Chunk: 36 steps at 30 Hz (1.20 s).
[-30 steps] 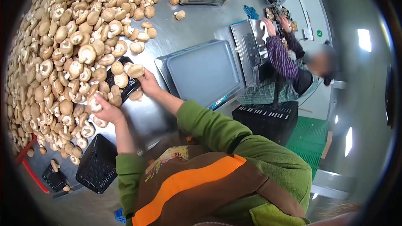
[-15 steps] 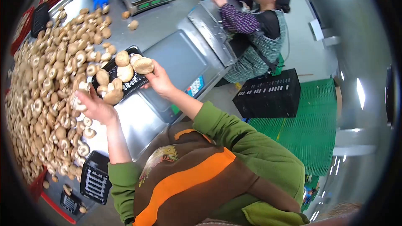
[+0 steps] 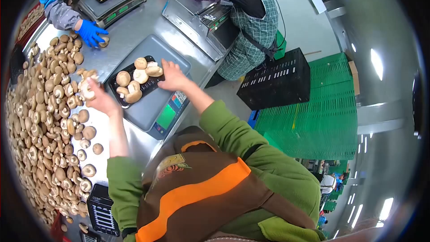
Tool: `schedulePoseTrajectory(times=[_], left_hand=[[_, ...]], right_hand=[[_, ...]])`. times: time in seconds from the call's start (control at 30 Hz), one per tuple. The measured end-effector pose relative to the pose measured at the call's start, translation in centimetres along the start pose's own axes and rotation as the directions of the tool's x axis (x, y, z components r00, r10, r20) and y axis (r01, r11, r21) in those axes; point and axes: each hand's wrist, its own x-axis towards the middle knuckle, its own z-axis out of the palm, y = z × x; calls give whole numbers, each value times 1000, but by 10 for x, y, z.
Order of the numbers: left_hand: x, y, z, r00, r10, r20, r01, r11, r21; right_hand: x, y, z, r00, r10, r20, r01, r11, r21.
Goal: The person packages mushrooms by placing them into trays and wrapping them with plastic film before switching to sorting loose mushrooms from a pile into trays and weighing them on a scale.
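Note:
A black tray [image 3: 126,69] with several brown-capped mushrooms [image 3: 140,77] in it rests on the grey platform of a weighing scale [image 3: 168,50]. My right hand [image 3: 175,77] is at the tray's right end, fingers apart beside a mushroom lying on its side. To the left of the tray, my left hand [image 3: 104,99] is closed around pale-stemmed mushrooms [image 3: 87,87]. Below that hand, loose mushrooms [image 3: 88,132] lie on the metal table near a large heap [image 3: 47,139]. The scale's green display [image 3: 166,116] faces me.
Opposite, a co-worker's blue-gloved hand [image 3: 91,33] touches a mushroom near a second scale [image 3: 112,4] bearing a filled tray. Another person in a checked apron [image 3: 256,27] stands at a metal machine [image 3: 192,24]. Black trays [image 3: 102,209] lie lower left; a black crate [image 3: 274,78] stands right.
The tray of mushrooms has gone from between my hands onto the scale platform. My right hand's fingers have come off it. My left hand still holds mushrooms, and the camera view has shifted.

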Motion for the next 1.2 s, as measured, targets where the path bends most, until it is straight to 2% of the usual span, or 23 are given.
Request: schedulePoseTrajectory(times=[0.03, 0.07, 0.1, 0.13, 0.17, 0.2, 0.23, 0.27, 0.3, 0.37, 0.43, 0.47, 0.5, 0.6, 0.7, 0.77, 0.83, 0.9, 0.97, 1.0, 1.1, 1.17, 1.2], left_hand=[[27, -16, -24, 984, 169, 52, -172, 984, 49], [36, -2, -40, 996, 91, -25, -84, 977, 195], [49, 13, -64, 996, 77, 33, -84, 952, 295], [68, 14, -89, 989, 140, -55, -102, 891, 442], [84, 22, -115, 965, 250, 82, -250, 777, 577], [116, 10, -156, 870, 460, 177, -376, 387, 842], [125, 20, -182, 974, 220, 46, -138, 427, 894], [111, 50, -183, 961, 251, 118, -198, 324, 925], [111, 58, -195, 909, 365, 199, -288, 210, 934], [95, 67, -207, 940, 320, 118, -282, 539, 794], [65, 69, -197, 945, 262, 197, -323, 639, 698], [40, 71, -187, 953, 210, 217, -300, 565, 768], [28, 61, -185, 943, 164, 289, -322, 660, 679], [-19, 46, -155, 884, 117, 453, -420, 623, 659], [-49, 41, -127, 743, 129, 656, -603, 553, 574], [-55, 38, -114, 701, 145, 698, -649, 534, 541], [-56, 33, -102, 582, 213, 785, -776, 433, 458], [-57, 31, -89, 545, 215, 811, -802, 415, 429], [-56, 26, -77, 454, 180, 872, -861, 340, 378], [-54, 30, -69, 376, 125, 918, -915, 206, 346], [-39, 16, -65, 379, 57, 924, -877, 341, 339], [-37, 19, -61, 426, 113, 898, -832, 439, 339], [-34, 20, -61, 476, 66, 877, -772, 508, 381]], right_hand=[[5, 11, -7, 997, -62, 55, 63, 998, -15], [4, 18, -20, 987, -113, 111, 115, 993, -15], [2, 23, -33, 973, -162, 164, 166, 986, -11], [6, 42, -33, 963, -232, 136, 234, 972, 1], [4, 56, -38, 960, -259, 106, 249, 963, 98], [-4, 63, -50, 960, -263, 92, 239, 947, 212], [-11, 70, -63, 961, -266, 79, 229, 921, 316], [-15, 83, -67, 971, -235, 46, 208, 923, 323], [-21, 94, -69, 979, -203, 16, 186, 926, 328], [-40, 106, -77, 995, -94, -20, 95, 929, 358], [-52, 119, -74, 1000, 21, -22, -10, 911, 413], [-56, 125, -71, 998, 24, -54, -1, 915, 403], [-59, 128, -68, 998, 36, -52, -12, 914, 404], [-62, 131, -58, 998, 22, -62, 6, 906, 424], [-57, 123, -51, 995, -13, -102, 62, 870, 490], [-57, 105, -55, 991, -23, -133, 87, 860, 503], [-54, 87, -58, 981, -20, -194, 111, 875, 471], [-45, 72, -45, 969, -82, -234, 192, 845, 498], [-44, 45, -32, 964, -111, -241, 226, 819, 528], [-42, 31, -23, 939, -178, -294, 299, 844, 445], [-36, 7, -8, 852, -318, -416, 430, 878, 211], [-28, 9, -2, 824, -386, -415, 492, 850, 187], [-27, 10, -2, 850, -349, -393, 464, 850, 248]])
